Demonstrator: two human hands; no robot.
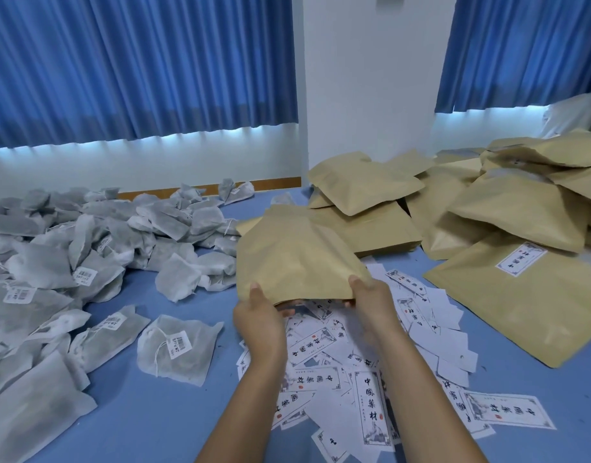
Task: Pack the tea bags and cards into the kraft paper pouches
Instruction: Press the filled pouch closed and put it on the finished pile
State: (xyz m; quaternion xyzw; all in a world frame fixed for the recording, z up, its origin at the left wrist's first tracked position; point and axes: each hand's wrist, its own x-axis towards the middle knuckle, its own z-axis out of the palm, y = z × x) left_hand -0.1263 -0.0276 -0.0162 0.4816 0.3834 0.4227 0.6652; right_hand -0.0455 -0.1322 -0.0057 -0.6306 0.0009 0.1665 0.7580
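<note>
Both left hand (259, 320) and right hand (371, 305) grip a pouch (294, 259) over blue table (147, 412), curtains (137, 61) behind.

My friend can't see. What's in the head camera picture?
A left hand and a right hand hold a kraft paper pouch by its near edge, above scattered cards on a blue table. Grey tea bags are heaped on the left, more pouches piled on the right, blue curtains behind.

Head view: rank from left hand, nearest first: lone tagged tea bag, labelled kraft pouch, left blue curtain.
1. Tagged tea bag, just left of the left hand.
2. Labelled kraft pouch, flat at right, beyond the right hand.
3. Left blue curtain, on the far wall.
</note>
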